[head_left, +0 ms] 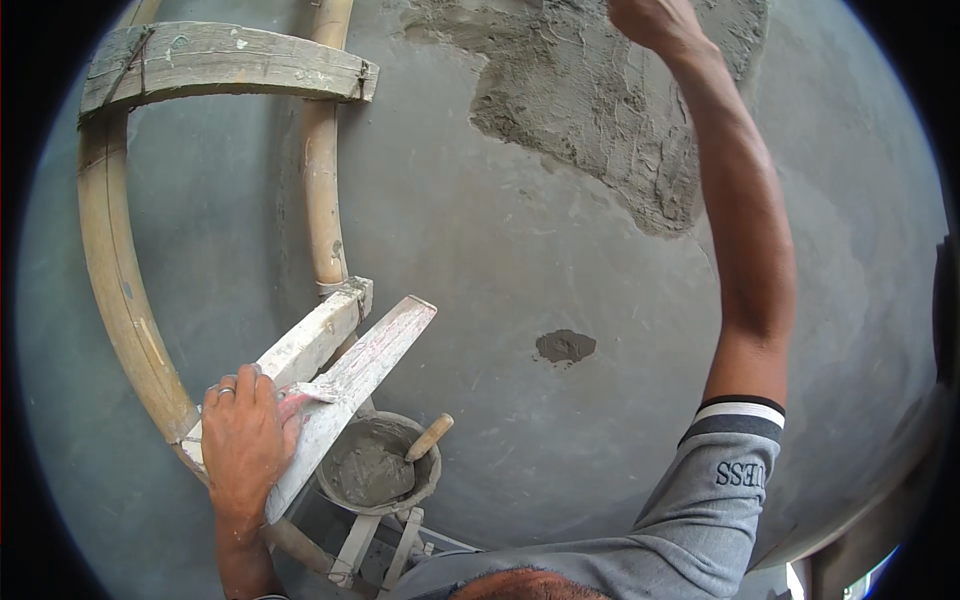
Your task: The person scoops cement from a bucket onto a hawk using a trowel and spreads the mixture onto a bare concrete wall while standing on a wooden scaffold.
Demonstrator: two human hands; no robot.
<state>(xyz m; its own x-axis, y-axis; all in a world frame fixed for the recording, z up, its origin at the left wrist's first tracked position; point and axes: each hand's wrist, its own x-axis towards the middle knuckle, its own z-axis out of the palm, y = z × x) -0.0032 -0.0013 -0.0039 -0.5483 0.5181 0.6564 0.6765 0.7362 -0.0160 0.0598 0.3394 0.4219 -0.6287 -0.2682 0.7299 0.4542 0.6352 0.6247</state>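
My left hand [245, 435], wearing a ring, is closed at the pinkish handle of a long, white-stained plastering float [370, 360]. Its knuckles lie against the white wooden ladder rung [318, 332]. My right arm stretches up across the wall, and my right hand [655, 22] is closed at the top edge. What it grips is cut off by the picture's edge. Beside it, a rough patch of wet mortar [600, 120] covers the upper wall. Below the float hangs or stands a bucket [434, 470] of grey mortar, with a wooden-handled tool [430, 438] stuck in it.
A bamboo ladder [120, 240] with a wooden upper rung [220, 62] leans at the left. Lower rungs [355, 550] show under the bucket. A small dark mortar spot [566, 346] marks the smooth grey wall [480, 270]. Dark beams [850, 550] edge the lower right.
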